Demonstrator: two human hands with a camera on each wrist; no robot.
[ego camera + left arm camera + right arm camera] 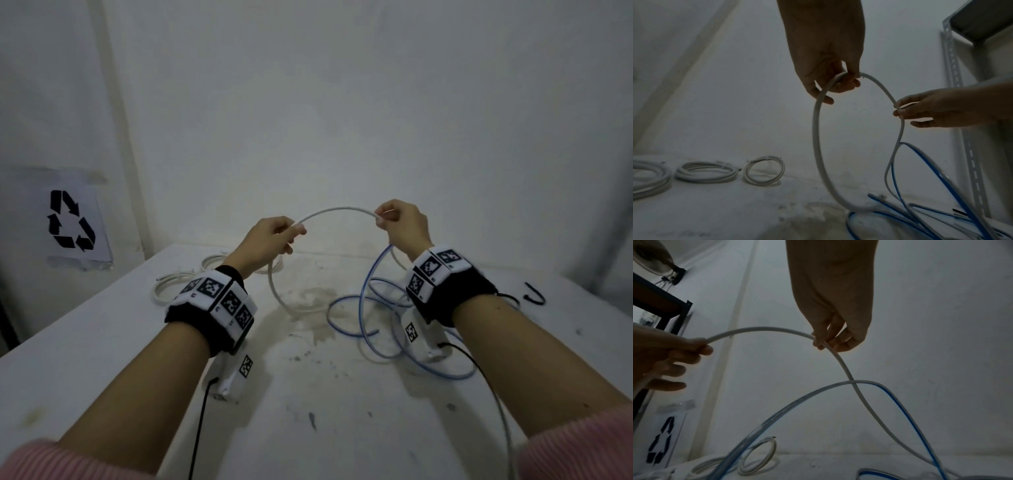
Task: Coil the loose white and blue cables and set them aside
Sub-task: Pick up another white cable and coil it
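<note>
White cable [337,209] pinched by both hands' grip, left hand [270,240], right hand [404,228]; blue cable [376,329] tangled beneath, coils [764,170] beside.

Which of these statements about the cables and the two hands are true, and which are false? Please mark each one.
1. Both hands hold the same white cable. True: the left hand and the right hand grip the white cable arched between them.
2. The blue cable is already coiled neatly. False: it lies in loose tangled loops on the table.
3. Finished white coils lie on the table. True.
4. The right hand holds the blue cable. False: it pinches the white one.
5. A recycling sign lies flat on the table. False: it is on the wall.
</note>
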